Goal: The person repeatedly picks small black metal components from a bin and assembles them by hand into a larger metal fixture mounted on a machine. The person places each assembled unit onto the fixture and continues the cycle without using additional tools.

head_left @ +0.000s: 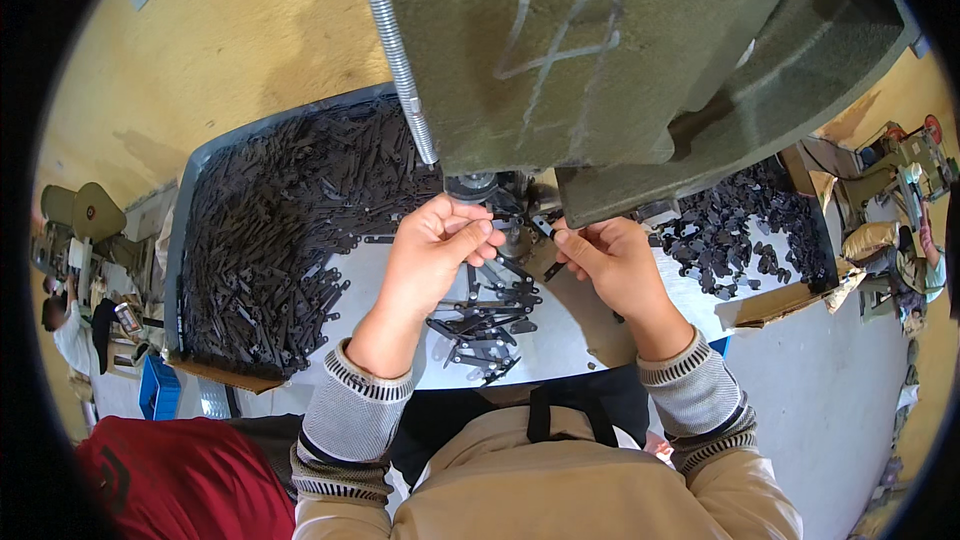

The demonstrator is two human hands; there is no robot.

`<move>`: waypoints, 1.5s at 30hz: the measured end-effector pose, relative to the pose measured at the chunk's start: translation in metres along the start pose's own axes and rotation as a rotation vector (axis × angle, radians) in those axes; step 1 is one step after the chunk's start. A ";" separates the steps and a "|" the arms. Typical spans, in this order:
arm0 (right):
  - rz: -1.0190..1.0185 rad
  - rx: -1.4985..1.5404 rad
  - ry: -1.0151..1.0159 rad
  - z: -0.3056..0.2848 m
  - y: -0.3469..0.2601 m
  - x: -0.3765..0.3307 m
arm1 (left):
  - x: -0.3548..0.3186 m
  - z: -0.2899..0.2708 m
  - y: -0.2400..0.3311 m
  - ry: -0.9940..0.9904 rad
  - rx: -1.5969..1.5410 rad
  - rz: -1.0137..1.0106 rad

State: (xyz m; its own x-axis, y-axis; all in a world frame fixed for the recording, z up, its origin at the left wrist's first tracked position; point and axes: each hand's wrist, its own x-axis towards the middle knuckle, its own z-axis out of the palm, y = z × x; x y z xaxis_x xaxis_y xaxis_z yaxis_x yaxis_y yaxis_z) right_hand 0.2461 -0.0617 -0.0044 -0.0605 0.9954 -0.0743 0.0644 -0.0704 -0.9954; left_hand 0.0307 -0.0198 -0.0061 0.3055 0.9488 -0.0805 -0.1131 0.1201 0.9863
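Observation:
My left hand (pixel 432 258) is curled, its fingertips pinching a small dark metal strip (pixel 496 225) just below the green press machine (pixel 600 50). My right hand (pixel 610 262) pinches another thin black metal strip (pixel 545 232) and holds it at the machine's die area (pixel 510 202). A loose heap of flat black metal strips (pixel 485 325) lies on the grey work table (pixel 560 330) between my hands.
A large pile of black strips (pixel 280 230) fills a grey tray on the left. Several darker punched pieces (pixel 745 230) lie on cardboard at the right. A metal spring rod (pixel 395 50) hangs from the machine. Another person (pixel 70 325) works at far left, machines at far right.

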 end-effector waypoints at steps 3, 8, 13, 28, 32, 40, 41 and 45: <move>0.002 0.023 -0.023 0.000 0.003 0.002 | 0.002 0.000 -0.004 0.013 -0.014 -0.021; -0.001 -0.023 -0.045 0.006 0.007 0.008 | 0.003 -0.004 -0.005 0.011 -0.026 -0.055; -0.006 -0.242 -0.035 0.014 0.007 0.020 | 0.001 -0.006 -0.007 0.005 0.022 -0.100; -0.212 -0.722 0.123 -0.040 -0.001 -0.049 | 0.002 -0.010 -0.005 -0.009 0.009 -0.184; -0.290 -0.844 0.211 -0.032 0.010 -0.053 | 0.000 -0.010 -0.003 0.005 -0.024 -0.186; -0.302 -0.508 0.043 -0.025 -0.018 -0.036 | 0.001 -0.012 -0.007 0.093 -0.267 0.048; -0.334 -0.479 0.005 -0.018 -0.018 -0.028 | 0.002 -0.014 -0.006 0.107 -0.320 0.093; -0.329 -0.536 -0.009 0.006 -0.017 0.008 | -0.003 -0.017 -0.006 0.224 -0.095 0.197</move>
State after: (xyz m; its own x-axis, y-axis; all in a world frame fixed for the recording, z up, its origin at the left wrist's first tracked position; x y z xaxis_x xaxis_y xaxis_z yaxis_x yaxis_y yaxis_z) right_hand 0.2385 -0.0534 0.0118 -0.1701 0.9588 0.2277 0.5315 0.2838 -0.7981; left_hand 0.0142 -0.0179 -0.0144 0.0546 0.9960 0.0705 -0.2406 -0.0554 0.9690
